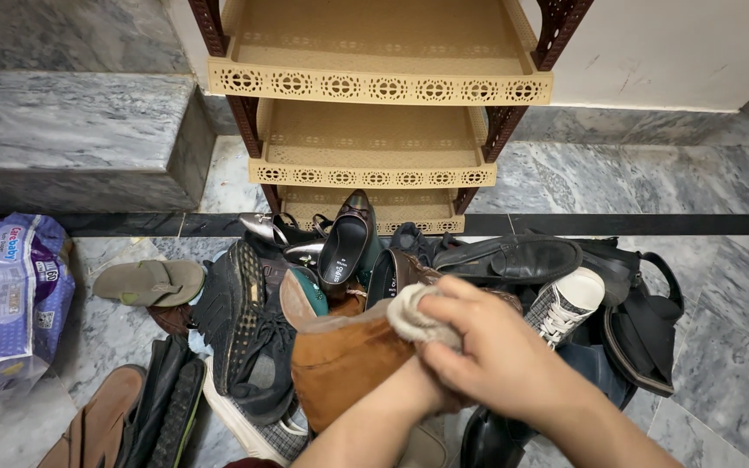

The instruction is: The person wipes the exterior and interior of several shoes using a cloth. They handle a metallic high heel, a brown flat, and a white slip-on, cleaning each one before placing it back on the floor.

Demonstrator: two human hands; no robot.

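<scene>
A tan suede boot with a pale fleece lining lies on top of a pile of shoes. My right hand pinches the fleece cuff at the boot's opening. My left hand comes up from below and grips the boot's shaft; the right hand hides most of it. Straight ahead against the wall stands a beige shoe rack with a brown frame. The shelves that show are bare.
Around the boot lie a black loafer, a dark pump, a black sneaker, a checkered sneaker and a black bag. An olive sandal, a purple package and a marble step are to the left.
</scene>
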